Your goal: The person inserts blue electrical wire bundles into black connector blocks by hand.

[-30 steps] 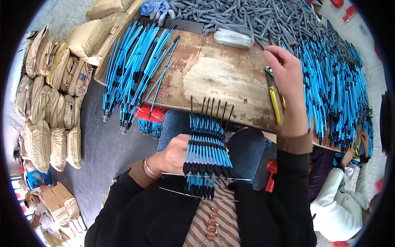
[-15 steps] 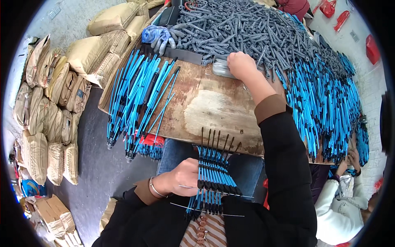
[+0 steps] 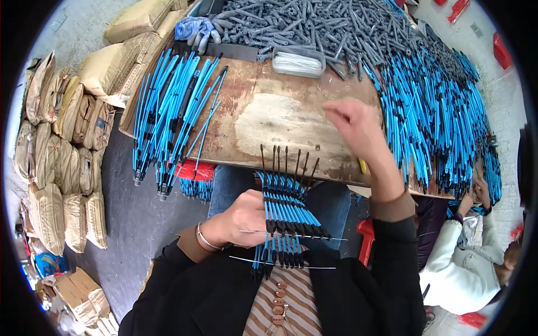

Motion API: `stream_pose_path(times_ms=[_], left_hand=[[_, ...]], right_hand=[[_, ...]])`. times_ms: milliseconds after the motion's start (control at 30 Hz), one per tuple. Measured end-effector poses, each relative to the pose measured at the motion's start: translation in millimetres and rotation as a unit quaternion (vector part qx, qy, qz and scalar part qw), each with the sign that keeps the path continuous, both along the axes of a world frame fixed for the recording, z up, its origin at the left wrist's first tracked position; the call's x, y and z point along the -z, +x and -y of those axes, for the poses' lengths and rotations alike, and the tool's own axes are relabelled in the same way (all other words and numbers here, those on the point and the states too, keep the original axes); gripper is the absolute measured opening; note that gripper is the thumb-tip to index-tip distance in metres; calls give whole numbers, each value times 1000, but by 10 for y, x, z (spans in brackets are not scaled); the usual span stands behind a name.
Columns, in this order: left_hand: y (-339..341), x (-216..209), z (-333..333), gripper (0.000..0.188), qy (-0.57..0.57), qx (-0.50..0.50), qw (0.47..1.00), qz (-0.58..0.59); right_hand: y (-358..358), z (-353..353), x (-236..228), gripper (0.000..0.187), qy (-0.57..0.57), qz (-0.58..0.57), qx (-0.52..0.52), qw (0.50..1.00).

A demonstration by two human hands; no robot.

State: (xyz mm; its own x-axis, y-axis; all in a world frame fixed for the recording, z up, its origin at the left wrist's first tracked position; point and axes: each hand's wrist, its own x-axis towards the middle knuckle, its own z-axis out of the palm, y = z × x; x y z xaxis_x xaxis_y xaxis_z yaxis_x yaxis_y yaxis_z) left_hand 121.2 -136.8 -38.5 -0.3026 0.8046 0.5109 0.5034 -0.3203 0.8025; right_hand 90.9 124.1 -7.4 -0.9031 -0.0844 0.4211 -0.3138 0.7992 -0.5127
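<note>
My left hand is closed around a fanned row of slim blue rods with black ends, held upright above my lap. Two thin metal wires cross this row, an upper wire and a lower wire, sticking out on both sides. Over the right part of the table hovers my right hand, thumb and fingers pinched together; whatever they hold, if anything, is too small to make out. Beyond it, a clear plastic box contains thin, pale metal pins.
A wooden table carries grey plastic parts at the back and blue rods piled left and right. A blue-grey glove lies back left. Sacks stack at left. A person's white sleeve is at right.
My right hand has drawn back from the plastic box toward me and to the right, fingers pinched. My left hand still grips the row of rods. The whole view has shifted slightly.
</note>
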Motion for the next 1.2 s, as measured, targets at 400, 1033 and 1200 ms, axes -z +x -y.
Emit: stream_pose_path(times_ms=[400,1033,1200], left_hand=[[30,-77,-137,22,-20,-49,995,-88],[26,171,-41,29,-7,9,1000,22],[-1,190,-48,28,6,0,1000,-1]], right_hand=[[1050,42,436,22,106,129,119,979],[719,107,483,18,94,112,71,987],[598,69,487,18,87,108,40,990]])
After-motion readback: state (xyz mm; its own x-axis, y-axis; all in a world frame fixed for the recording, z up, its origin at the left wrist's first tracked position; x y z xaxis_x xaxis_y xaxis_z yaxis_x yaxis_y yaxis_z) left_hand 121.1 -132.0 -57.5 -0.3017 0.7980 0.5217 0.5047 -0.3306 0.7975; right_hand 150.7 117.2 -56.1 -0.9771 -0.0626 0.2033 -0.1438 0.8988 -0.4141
